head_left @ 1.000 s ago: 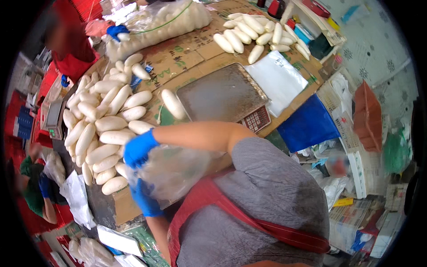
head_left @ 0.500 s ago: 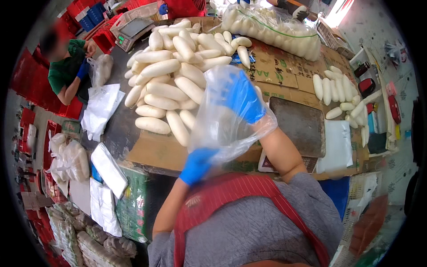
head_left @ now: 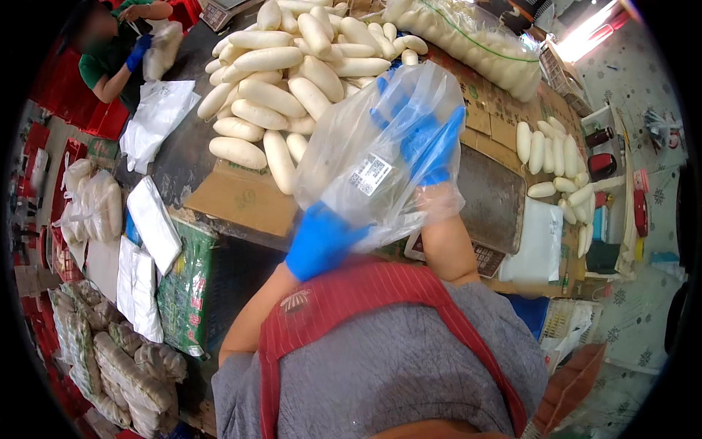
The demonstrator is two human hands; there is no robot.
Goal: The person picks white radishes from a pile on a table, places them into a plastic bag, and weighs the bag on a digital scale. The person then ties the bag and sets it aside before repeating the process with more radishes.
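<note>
A clear plastic bag [head_left: 338,150] with a white printed label hangs between my blue-gloved hands. My left hand [head_left: 322,243] is closed on the bag's near lower edge. Inside the bag, seen through the film, my right hand [head_left: 430,143] has its fingers spread apart, and the bag's mouth falls loosely about that wrist. Just beyond the bag lies a big heap of white radishes [head_left: 272,96]; neither hand touches them. Beside my right forearm is a flat dark metal scale platform [head_left: 488,196].
Smaller white radishes [head_left: 557,150] lie at the right, near a white bin [head_left: 618,197]. A long bag packed with radishes [head_left: 468,47] lies at the back. White plastic bags [head_left: 157,121] rest on the left. A co-worker [head_left: 110,55] handles a filled bag at far left.
The bag has turned and spread wider, so its label now shows. My right hand's fingers have spread inside it. The whole view has shifted, with table things sitting higher.
</note>
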